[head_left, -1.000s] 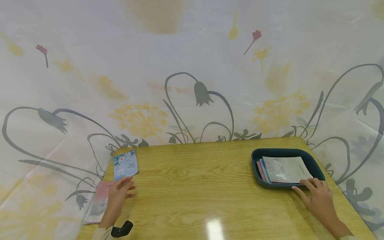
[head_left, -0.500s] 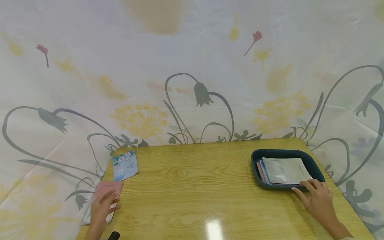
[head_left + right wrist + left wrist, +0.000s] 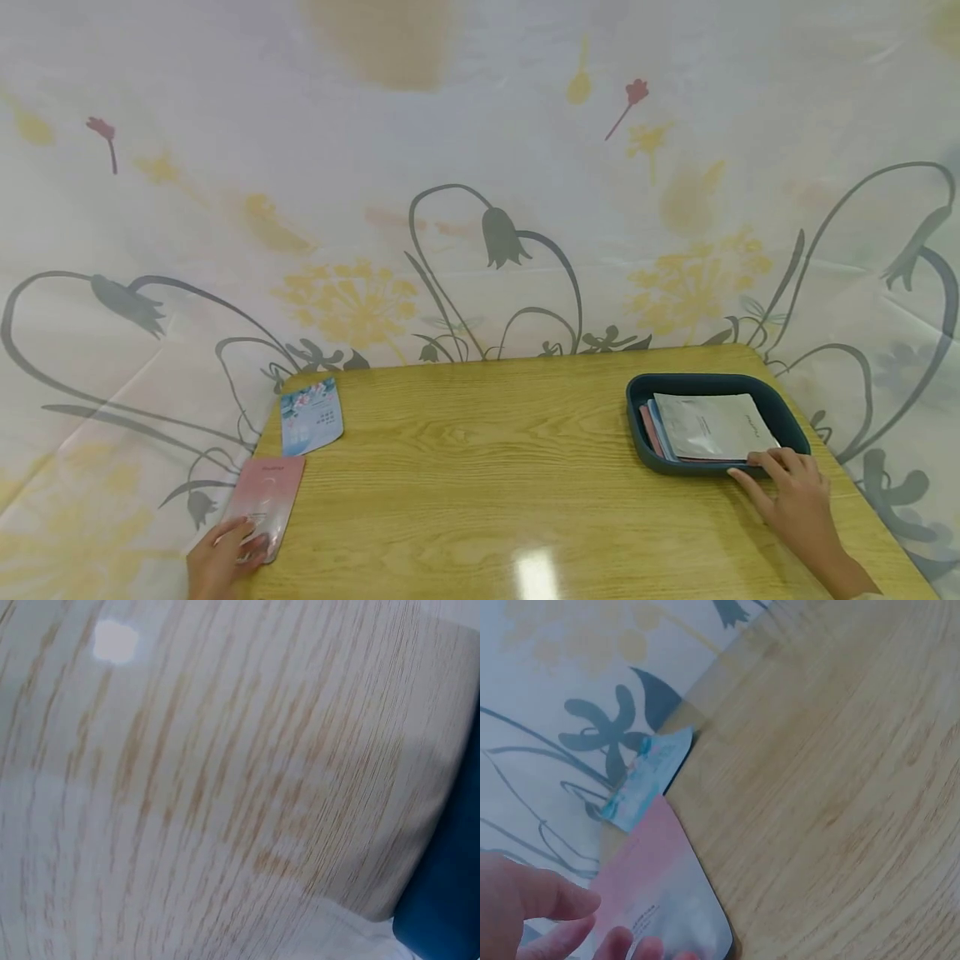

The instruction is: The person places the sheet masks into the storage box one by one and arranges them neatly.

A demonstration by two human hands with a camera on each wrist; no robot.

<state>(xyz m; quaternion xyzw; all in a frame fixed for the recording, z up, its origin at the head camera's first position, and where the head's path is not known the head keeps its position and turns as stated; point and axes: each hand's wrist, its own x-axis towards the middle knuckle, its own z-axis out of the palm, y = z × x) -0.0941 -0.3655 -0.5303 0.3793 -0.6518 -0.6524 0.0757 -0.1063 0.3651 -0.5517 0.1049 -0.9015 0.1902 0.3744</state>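
A flat pink-and-silver sachet (image 3: 266,500) lies on the table at the left. My left hand (image 3: 219,557) is at its lower end, fingers loosely bent over the silver part. In the left wrist view the thumb and fingers of the left hand (image 3: 547,911) stand apart beside and over the sachet (image 3: 667,881), without a visible grip. My right hand (image 3: 798,508) holds the front rim of a dark blue tray (image 3: 641,433), thumb outside and fingers over the edge. Inside the tray lies a pale silver sachet (image 3: 712,425) on top of pink and blue ones.
Beyond the pink sachet lies a blue flowered sachet (image 3: 311,421), close to the table's left edge. Wood-grain table (image 3: 480,467) stretches between the two hands. A flower-printed curtain (image 3: 480,167) hangs behind and along both sides.
My left hand has moved back toward me and left, from the far end of the pink sachet to its near end. The right hand and tray have stayed put.
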